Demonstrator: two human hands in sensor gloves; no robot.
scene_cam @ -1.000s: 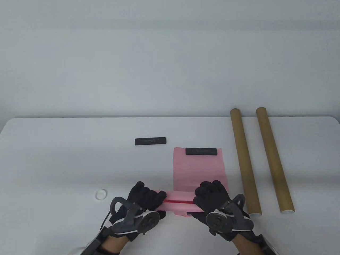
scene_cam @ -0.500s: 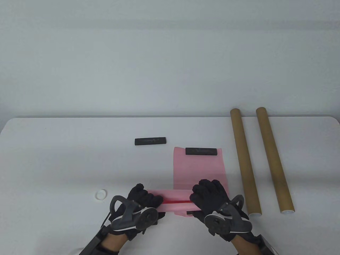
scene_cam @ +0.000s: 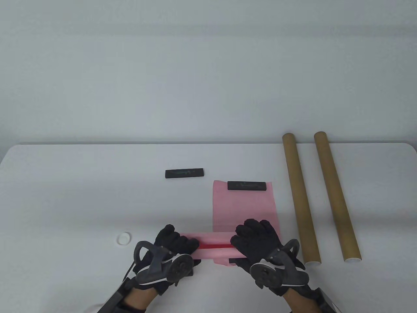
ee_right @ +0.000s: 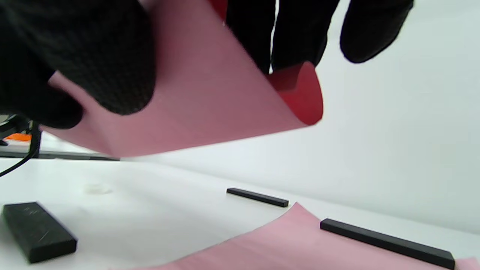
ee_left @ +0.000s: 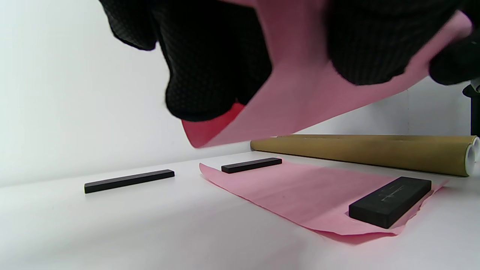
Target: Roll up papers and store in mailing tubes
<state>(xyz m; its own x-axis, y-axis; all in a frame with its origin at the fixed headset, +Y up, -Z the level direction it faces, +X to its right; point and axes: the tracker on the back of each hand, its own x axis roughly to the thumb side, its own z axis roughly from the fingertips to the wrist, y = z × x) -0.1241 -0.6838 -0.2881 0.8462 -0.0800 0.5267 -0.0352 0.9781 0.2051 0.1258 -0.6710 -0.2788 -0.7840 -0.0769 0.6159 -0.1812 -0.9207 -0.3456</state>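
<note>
A white cap (scene_cam: 124,238) lies on the table (scene_cam: 65,195). The left hand (scene_cam: 172,243) grips one end of the rolled pink paper (scene_cam: 215,245), held above the near edge; the right hand (scene_cam: 257,236) grips the other. Two cardboard tubes (scene_cam: 301,199) lie far right.

We can't see the roll's (scene_cam: 213,245) ends, gloves cover em. Near bar (scene_cam: 237,260) mostly under the right hand (scene_cam: 257,243). Wrist views cut fingers (ee_left: 210,75) off up top.
</note>
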